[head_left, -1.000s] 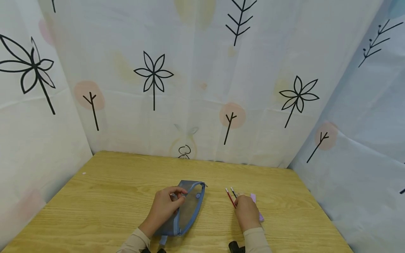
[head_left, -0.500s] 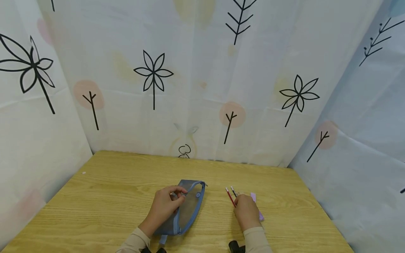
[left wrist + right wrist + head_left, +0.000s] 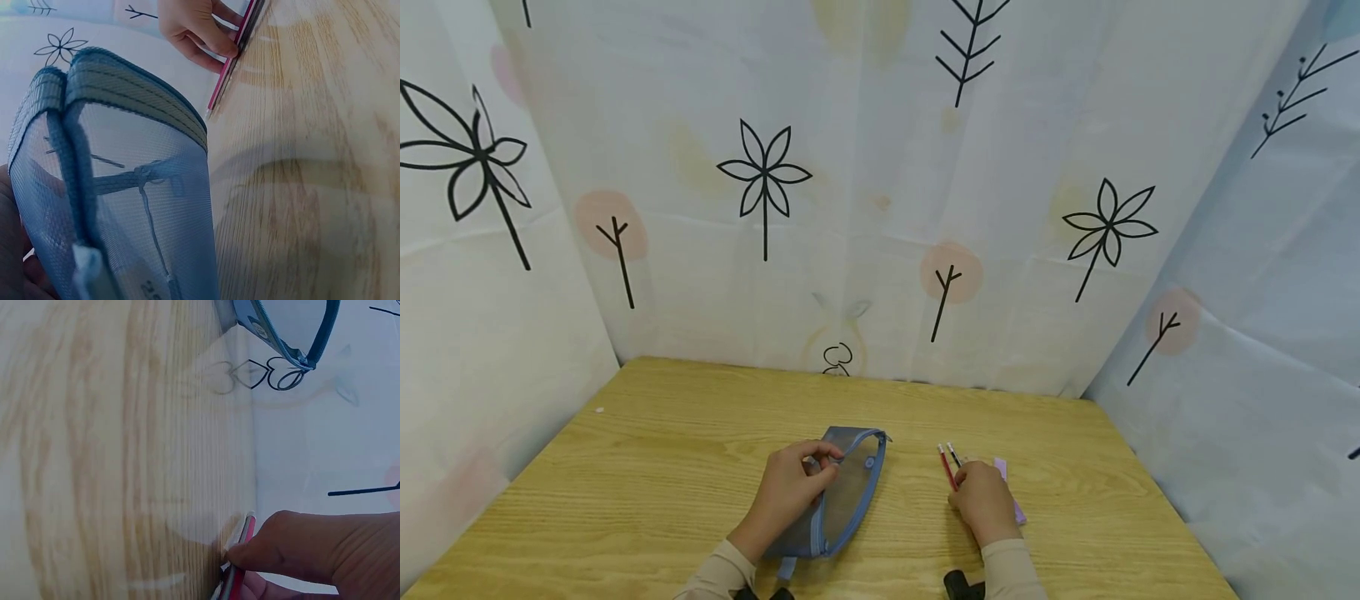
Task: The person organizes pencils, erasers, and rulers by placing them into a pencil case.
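My left hand [image 3: 790,492] grips the far-left edge of a blue mesh pencil case [image 3: 855,496], whose zip gapes toward the right. In the left wrist view the see-through mesh case [image 3: 156,206] stands up from the table. To the right, my right hand [image 3: 987,504] pinches a red pencil [image 3: 946,467] between thumb and fingers, low over the wood. A dark pencil [image 3: 953,454] with a white end lies alongside it. Partly hidden under that hand is a lilac, flat, long object [image 3: 1019,514]. The right wrist view shows the thumb [image 3: 275,550] pressed against the red pencil [image 3: 250,529].
The wooden table [image 3: 700,433] is bounded by pale printed curtains [image 3: 865,208] at the back and both sides. A tiny white scrap [image 3: 598,410] lies far left. A black wrist mount [image 3: 961,586] shows beside the right sleeve [image 3: 1011,567].
The red pencil's far end has shifted slightly right, toward the dark pencil, and my right thumb has moved a little left. My left hand and the pencil case have stayed put.
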Demonstrator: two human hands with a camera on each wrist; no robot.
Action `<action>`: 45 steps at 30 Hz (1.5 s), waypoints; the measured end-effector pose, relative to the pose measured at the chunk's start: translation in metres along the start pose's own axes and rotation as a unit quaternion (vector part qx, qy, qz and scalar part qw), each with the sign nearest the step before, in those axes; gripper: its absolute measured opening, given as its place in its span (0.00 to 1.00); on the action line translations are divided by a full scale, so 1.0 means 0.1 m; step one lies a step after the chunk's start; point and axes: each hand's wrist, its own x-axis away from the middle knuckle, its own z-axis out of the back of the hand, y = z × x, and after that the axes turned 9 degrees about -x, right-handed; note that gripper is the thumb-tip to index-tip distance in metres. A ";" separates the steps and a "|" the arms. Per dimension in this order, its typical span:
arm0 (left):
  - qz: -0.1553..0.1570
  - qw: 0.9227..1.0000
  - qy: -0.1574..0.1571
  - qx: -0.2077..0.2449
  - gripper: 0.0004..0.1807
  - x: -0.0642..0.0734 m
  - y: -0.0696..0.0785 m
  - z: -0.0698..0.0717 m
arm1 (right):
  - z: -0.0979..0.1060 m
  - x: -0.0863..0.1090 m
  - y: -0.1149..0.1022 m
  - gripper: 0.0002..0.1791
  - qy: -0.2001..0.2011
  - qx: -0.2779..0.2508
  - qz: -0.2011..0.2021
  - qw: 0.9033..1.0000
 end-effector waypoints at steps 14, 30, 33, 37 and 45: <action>0.003 1.000 -0.003 -0.001 0.08 0.00 -0.01 0.00 | 0.01 -0.03 0.04 0.13 -0.040 -0.109 -0.034 0.993; -0.002 1.000 0.000 -0.002 0.07 -0.01 0.00 0.00 | 0.01 -0.02 -0.05 0.18 -0.087 -0.270 -0.053 0.957; -0.003 1.000 0.000 -0.002 0.07 -0.01 0.00 0.00 | -0.01 -0.03 -0.04 0.18 -0.094 -0.291 -0.059 0.950; -0.003 1.000 0.001 -0.005 0.07 -0.01 0.00 0.00 | -0.03 -0.04 -0.01 0.20 -0.091 -0.321 -0.074 0.940; -0.006 1.000 0.001 -0.004 0.07 -0.02 -0.02 -0.01 | -0.05 -0.06 -0.02 0.22 -0.097 -0.381 -0.098 0.914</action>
